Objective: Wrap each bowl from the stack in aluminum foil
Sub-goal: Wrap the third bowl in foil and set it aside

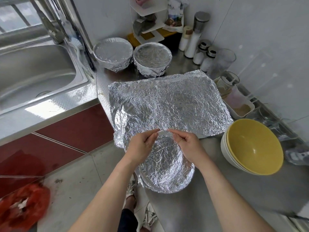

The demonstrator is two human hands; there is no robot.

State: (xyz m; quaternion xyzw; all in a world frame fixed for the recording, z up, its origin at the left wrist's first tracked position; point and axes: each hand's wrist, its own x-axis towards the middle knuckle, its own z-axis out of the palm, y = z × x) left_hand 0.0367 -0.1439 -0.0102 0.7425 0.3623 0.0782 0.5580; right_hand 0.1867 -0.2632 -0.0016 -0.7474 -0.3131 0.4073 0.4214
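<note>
Head view, looking down at a stainless steel surface [234,190] in a kitchen corner. Front and centre is a foil-covered bowl [165,168] sitting at the near edge of the surface, foil pressed down into its hollow and tucked around the rim, so nothing inside it but foil as far as one can see. The left hand [142,148] and right hand [189,146] are both on the far rim of that bowl, each grip narrow, fingers pinching the foil edge right at the rim, the two hands nearly meeting. Just behind the bowl lies a big crinkled foil sheet [175,102], spread flat, with its near left corner crumpled and hanging over the surface edge. To the right there's a stack of bowls [250,148], yellow inside and pale outside, the top one empty and tilted a bit toward the camera. At the back, side by side and touching or nearly so, sit two wrapped bowls [132,56], foil stretched over their tops, contents hidden. Along the right wall are some shaker jars [200,52] holding white stuff and a clear pitcher [224,61]. The sink [33,72] off to the left looks empty.
</note>
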